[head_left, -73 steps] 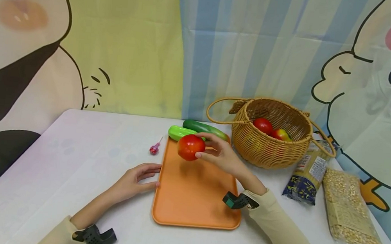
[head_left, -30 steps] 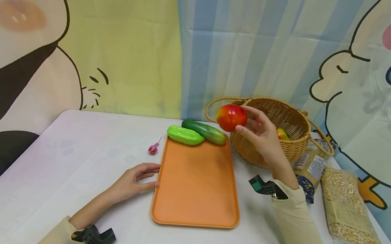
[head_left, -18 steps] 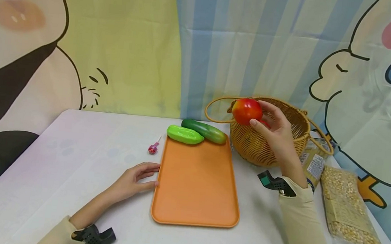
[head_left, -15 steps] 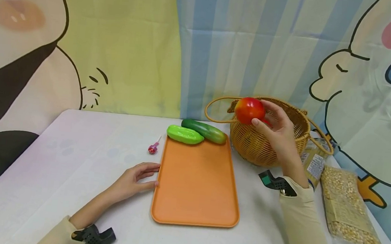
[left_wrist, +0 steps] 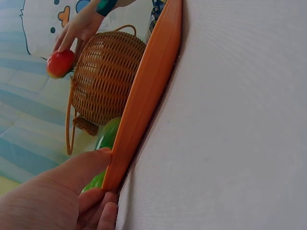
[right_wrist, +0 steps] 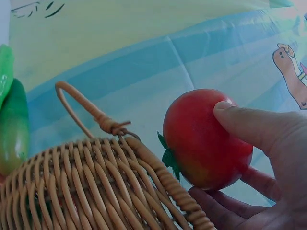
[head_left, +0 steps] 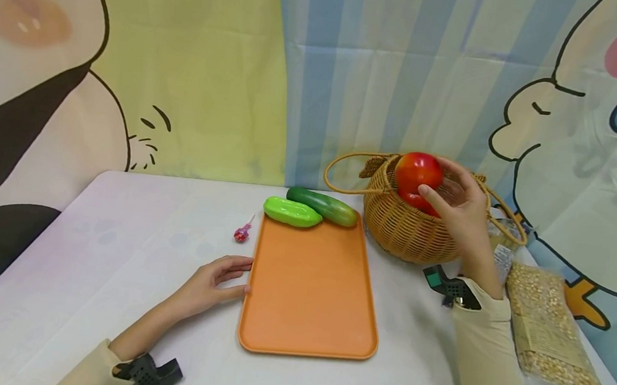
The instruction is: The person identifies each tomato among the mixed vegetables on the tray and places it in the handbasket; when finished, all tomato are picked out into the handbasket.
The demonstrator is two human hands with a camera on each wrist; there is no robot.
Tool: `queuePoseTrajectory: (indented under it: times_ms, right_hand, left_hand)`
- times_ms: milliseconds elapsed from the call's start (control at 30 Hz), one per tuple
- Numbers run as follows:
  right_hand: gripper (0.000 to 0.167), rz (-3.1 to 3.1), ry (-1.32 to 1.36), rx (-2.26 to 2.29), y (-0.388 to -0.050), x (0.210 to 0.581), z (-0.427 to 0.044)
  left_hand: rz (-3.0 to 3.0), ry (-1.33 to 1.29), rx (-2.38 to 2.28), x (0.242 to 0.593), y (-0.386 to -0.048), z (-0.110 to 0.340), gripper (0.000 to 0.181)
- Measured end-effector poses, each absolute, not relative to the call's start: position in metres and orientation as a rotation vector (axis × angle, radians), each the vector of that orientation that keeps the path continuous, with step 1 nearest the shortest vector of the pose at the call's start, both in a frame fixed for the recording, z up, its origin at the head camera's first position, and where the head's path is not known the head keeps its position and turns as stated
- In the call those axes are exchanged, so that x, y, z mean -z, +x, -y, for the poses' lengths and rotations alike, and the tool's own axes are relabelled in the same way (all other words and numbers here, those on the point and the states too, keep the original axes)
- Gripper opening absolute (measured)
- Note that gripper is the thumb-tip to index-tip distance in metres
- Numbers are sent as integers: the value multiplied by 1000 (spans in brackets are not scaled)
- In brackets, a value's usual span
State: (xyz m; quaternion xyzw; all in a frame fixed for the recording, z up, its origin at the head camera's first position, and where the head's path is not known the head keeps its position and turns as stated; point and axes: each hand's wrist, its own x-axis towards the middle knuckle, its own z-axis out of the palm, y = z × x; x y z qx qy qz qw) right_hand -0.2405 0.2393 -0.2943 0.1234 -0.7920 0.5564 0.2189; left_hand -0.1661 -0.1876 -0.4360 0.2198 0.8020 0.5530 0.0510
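Observation:
My right hand (head_left: pixel 466 207) holds a red tomato (head_left: pixel 418 172) between thumb and fingers, above the mouth of the wicker basket (head_left: pixel 405 230). In the right wrist view, the tomato (right_wrist: pixel 206 139) shows green leaves and hangs beside the basket's rim (right_wrist: pixel 177 191). Another red fruit (head_left: pixel 418 202) shows inside the basket, partly hidden by my hand. My left hand (head_left: pixel 210 288) rests at the left edge of an orange tray (head_left: pixel 312 292). Its fairly straight fingers and thumb touch the tray's rim (left_wrist: pixel 144 96) in the left wrist view.
A light green vegetable (head_left: pixel 292 212) and a dark green cucumber (head_left: pixel 324 206) lie across the tray's far end. Left of the tray lies a lollipop (head_left: pixel 242 232). Right of the basket are a bag of corn kernels (head_left: pixel 549 327) and a partly hidden printed packet (head_left: pixel 503 251).
My right hand has carried the tomato from above the tray rightward and away, to over the basket. The left hand has stayed at the tray's edge.

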Motion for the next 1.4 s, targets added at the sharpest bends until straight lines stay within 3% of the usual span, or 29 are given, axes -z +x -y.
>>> queuePoseTrajectory:
  times_ms: [433, 933, 1400]
  right_hand:
    - [55, 2298, 309, -1271, -247, 299, -258]
    - [54, 2395, 493, -966, -256, 306, -269]
    - [56, 2598, 310, -923, -248, 301, -277]
  left_hand:
    - [-2451, 636, -1683, 434, -163, 190, 57]
    - [-2463, 648, -1692, 432, -162, 193, 57]
    - [-2447, 666, -1678, 437, -167, 189, 57]
